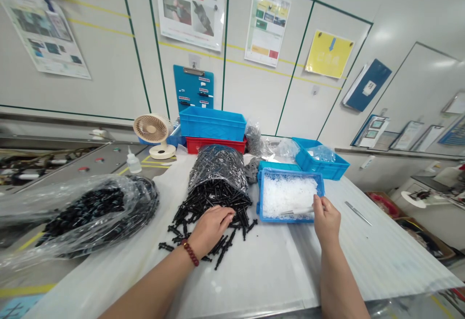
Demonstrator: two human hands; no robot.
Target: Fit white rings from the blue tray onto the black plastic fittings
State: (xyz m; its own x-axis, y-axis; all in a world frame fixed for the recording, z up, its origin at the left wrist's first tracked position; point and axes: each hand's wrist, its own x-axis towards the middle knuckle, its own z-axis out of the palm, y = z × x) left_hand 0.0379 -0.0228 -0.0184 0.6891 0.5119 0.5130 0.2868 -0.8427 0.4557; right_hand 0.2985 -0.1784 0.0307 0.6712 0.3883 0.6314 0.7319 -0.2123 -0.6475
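Observation:
My left hand (211, 228), with a beaded bracelet (191, 253) on the wrist, is over the front of a pile of black ribbed plastic parts (214, 194). Its fingers are drawn together, and whatever they may hold is hidden. The pile spills from the mouth of a clear plastic bag (218, 161), and loose pieces lie around the hand. In my right hand (327, 220) is a pair of metal tweezers (300, 210), pinched between thumb and fingers. Their tips point left, at the near side of a blue bin (260, 190) filled with small white pieces (288, 193).
A second pair of tweezers (358, 212) lies on the right. At the left rests a large bag of black parts (98, 212). Behind stand a fan (152, 132), a dropper bottle (133, 161), a blue crate (212, 123) on a red crate (192, 145), and another blue bin (327, 166).

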